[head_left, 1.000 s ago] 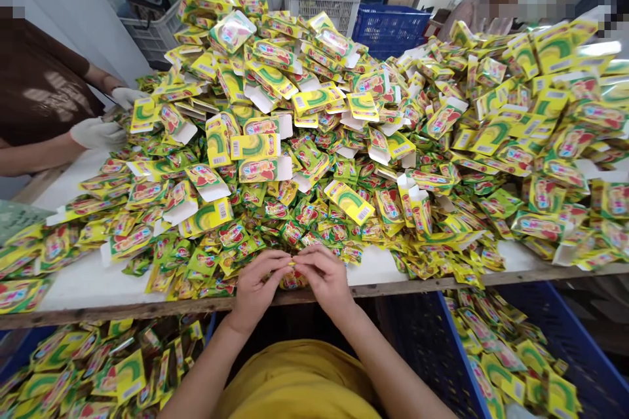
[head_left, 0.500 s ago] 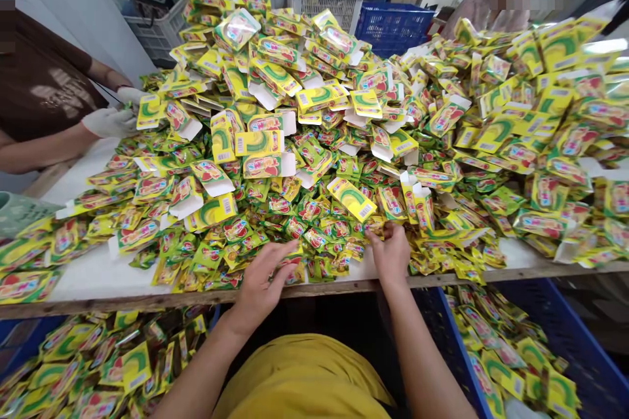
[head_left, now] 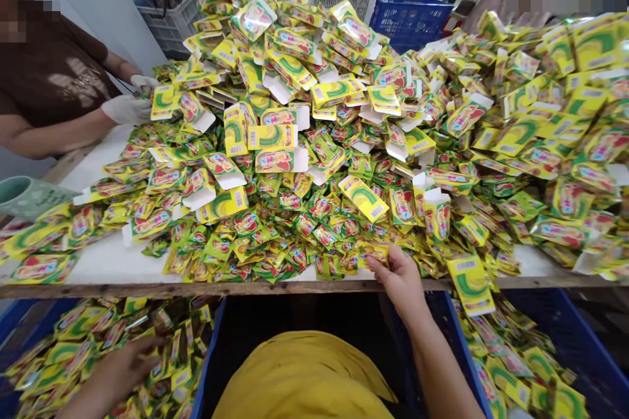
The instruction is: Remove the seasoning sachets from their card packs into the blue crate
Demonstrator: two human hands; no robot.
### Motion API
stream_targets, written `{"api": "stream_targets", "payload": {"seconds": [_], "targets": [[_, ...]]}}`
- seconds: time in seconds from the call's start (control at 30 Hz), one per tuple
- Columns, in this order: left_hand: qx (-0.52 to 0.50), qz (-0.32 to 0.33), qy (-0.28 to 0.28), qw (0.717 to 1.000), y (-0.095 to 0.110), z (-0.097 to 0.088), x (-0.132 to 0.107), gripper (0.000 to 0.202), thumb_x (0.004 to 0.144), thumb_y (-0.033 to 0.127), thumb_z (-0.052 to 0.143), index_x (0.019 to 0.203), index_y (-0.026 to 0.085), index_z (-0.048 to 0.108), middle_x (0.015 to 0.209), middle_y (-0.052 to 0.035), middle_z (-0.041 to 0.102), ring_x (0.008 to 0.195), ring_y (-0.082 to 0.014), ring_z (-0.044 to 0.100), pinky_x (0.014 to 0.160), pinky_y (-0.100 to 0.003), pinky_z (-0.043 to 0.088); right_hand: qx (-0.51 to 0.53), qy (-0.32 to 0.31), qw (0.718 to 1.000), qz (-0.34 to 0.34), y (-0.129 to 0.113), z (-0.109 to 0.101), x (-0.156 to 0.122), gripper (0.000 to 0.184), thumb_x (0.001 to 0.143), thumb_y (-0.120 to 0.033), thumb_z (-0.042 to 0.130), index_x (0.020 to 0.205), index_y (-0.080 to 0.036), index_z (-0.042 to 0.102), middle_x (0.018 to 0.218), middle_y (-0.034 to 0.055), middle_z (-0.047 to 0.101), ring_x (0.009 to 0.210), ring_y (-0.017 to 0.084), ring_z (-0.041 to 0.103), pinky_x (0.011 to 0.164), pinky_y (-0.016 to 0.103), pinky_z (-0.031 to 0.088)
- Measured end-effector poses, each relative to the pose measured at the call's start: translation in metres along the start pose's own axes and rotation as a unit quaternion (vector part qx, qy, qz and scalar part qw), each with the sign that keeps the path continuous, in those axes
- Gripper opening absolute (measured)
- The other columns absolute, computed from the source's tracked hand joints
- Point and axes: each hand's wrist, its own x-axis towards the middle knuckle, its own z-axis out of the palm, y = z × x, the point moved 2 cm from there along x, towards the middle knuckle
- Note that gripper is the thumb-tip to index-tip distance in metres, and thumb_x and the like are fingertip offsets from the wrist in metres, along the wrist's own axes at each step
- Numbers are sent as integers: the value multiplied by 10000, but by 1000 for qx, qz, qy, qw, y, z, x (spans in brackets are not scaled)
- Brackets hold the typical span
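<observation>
My left hand is down at the lower left, over a heap of yellow-green printed boxes in a blue crate. Its fingers look apart and a little blurred, with no box plainly between them. At the front edge of the table, my right hand pinches a small yellow packet between thumb and fingers. Small green and yellow packets lie heaped beyond it. Over the table's front edge, right of my right hand, a flat yellow box shows above the right crate; whether it rests on anything I cannot tell.
A large pile of printed boxes covers the table. Blue crates flank my lap. A co-worker's gloved hand touches the pile at left, near a green cup. Another person is at the far right.
My left hand has left the packets at the table edge and dropped to the left crate. My right hand stays by the edge. A yellow box now shows over the right crate.
</observation>
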Motion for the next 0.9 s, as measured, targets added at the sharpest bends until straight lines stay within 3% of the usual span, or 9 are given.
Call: {"api": "stream_targets", "payload": {"seconds": [0.07, 0.13, 0.23, 0.3, 0.37, 0.47, 0.57, 0.7, 0.9], "targets": [[-92, 119, -93, 984, 78, 10, -1, 274, 768, 453, 600, 906, 277, 757, 933, -49, 756, 864, -271, 708, 772, -331, 561, 21, -8, 1000, 7, -2, 8, -2, 285, 689, -415, 737, 847, -188, 672, 771, 37, 669, 683, 189, 571, 559, 273, 450], [-141, 268, -120, 946, 175, 23, 4, 209, 850, 381, 570, 952, 306, 736, 977, -26, 739, 910, -218, 684, 836, -298, 534, 47, 11, 999, 16, -1, 8, -6, 301, 678, -432, 745, 834, -184, 674, 789, 44, 685, 703, 198, 588, 592, 289, 467], [-176, 430, -8, 885, 301, 53, 25, 239, 914, 221, 485, 1028, 250, 692, 1032, -67, 689, 976, -193, 629, 907, -313, 495, 69, 94, 993, 8, 5, -18, -22, 313, 655, -412, 767, 838, -175, 676, 821, 49, 698, 752, 206, 612, 689, 325, 489], [-81, 487, 26, 869, 352, 79, 40, 319, 872, 105, 494, 1136, 213, 637, 1087, -110, 632, 1037, -231, 579, 931, -385, 475, 58, 175, 983, -4, 14, -55, -40, 311, 652, -383, 774, 863, -175, 679, 823, 43, 694, 755, 195, 612, 706, 325, 488], [38, 488, 38, 871, 374, 101, 53, 396, 803, 51, 545, 1169, 189, 605, 1074, -131, 587, 1028, -272, 549, 887, -433, 477, 40, 280, 959, -6, 27, -104, -67, 315, 625, -356, 793, 855, -175, 677, 771, 22, 672, 693, 162, 590, 642, 286, 474], [130, 488, 26, 863, 377, 111, 68, 398, 734, 49, 609, 1104, 198, 604, 1055, -114, 543, 1001, -283, 532, 829, -412, 475, 72, 427, 901, 17, 52, -171, -114, 333, 561, -340, 826, 792, -173, 653, 703, -14, 626, 578, 104, 530, 535, 225, 424], [81, 486, -6, 870, 372, 104, 78, 305, 724, 69, 611, 995, 206, 581, 996, -65, 564, 941, -241, 553, 806, -361, 463, 154, 475, 865, 46, 72, -200, -141, 345, 553, -390, 827, 722, -173, 617, 684, -26, 599, 539, 87, 508, 503, 218, 423], [-139, 378, 7, 915, 376, 91, 82, 276, 684, 191, 688, 914, 208, 538, 778, 27, 570, 699, -151, 556, 639, -253, 440, 192, 398, 895, 51, 68, -176, -126, 332, 570, -400, 821, 710, -166, 633, 687, -10, 601, 594, 111, 529, 546, 232, 445], [-310, 300, -93, 897, 402, 84, 42, 172, 688, 237, 701, 811, 184, 593, 562, 56, 546, 493, -98, 507, 497, -200, 377, 168, 57, 984, -27, 6, -70, -57, 197, 707, -326, 747, 838, -191, 689, 920, 47, 667, 818, 183, 591, 724, 291, 487]]}}
